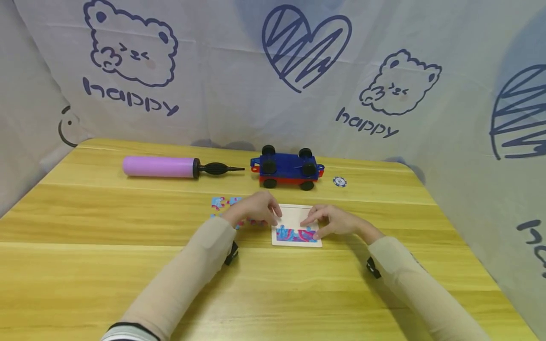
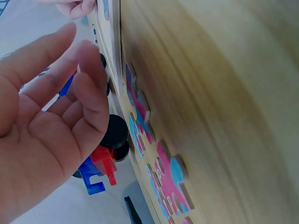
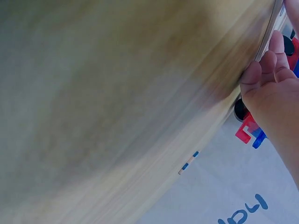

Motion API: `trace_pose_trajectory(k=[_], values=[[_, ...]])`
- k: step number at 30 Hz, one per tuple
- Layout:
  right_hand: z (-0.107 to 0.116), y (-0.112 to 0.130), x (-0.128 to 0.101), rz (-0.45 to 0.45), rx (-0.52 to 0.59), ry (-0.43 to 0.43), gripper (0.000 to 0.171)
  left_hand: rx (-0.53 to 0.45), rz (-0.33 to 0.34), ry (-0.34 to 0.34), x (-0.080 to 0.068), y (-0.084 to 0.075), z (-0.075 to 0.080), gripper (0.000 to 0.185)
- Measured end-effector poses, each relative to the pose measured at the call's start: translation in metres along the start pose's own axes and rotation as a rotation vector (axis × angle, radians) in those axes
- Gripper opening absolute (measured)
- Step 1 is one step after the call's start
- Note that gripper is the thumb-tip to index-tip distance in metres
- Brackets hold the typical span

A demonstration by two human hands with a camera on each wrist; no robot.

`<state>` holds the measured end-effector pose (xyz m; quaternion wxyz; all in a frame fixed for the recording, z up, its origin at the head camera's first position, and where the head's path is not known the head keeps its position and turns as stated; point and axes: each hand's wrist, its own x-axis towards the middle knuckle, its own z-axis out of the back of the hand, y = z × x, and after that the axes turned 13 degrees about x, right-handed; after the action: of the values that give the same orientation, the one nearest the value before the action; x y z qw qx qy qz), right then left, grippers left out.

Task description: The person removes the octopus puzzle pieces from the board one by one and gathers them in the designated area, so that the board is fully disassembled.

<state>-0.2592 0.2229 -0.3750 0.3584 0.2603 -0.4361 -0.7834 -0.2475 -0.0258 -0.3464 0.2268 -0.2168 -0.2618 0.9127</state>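
While both hands sit over the puzzle board (image 1: 296,227) at mid tabletop (image 1: 128,265), head view: left hand (image 1: 256,210) hovers at the board's left edge, fingers loosely bent; can't tell from here if it holds a piece. Right hand (image 1: 337,222) rests on the board's right side, fingertips on its surface and edge. One board, its lower strip filled with pink-blue pieces, the upper part bare white. Loose puzzle pieces (image 1: 223,204) lie just left of the board, partly hidden by the hand; count unclear. Behind: one purple hand pump (image 1: 164,167), one blue-red toy car (image 1: 286,170), one small chip-like disc (image 1: 339,182).

Left wrist view: left hand (image 2: 46,135) is relaxed and empty, fingers (image 2: 91,88) slightly curled, near the board edge (image 2: 112,51). At least three loose pieces (image 2: 170,179) lie flat in a row on the wood.

Right wrist view: right hand (image 3: 271,88) fingertips press against the thin board edge (image 3: 268,37); no real grasp around it.

Judgement: pieces look light, thin, stiff and flat, so they're hard to pick from above. Pinch by the edges or slide them. The board looks light and likely to skid, so hold it by a side edge.
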Motion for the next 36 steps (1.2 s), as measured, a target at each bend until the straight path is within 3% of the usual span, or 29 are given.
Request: trace_pose_trajectory(k=[7,16,36], values=[[-0.0003,-0.0009,0.0007,0.004,0.044,0.045,0.033,0.063,0.020,0.046,0.0029,-0.0025,-0.0029,0.024],[-0.0012,0.0014,0.0010,-0.004,0.055,0.070,0.031,0.086,0.035,0.108,0.0068,-0.0028,-0.0061,0.019],[-0.0009,0.0024,0.0006,-0.039,0.073,0.105,0.030,0.078,0.054,0.107,0.0076,-0.0080,-0.0078,0.009]])
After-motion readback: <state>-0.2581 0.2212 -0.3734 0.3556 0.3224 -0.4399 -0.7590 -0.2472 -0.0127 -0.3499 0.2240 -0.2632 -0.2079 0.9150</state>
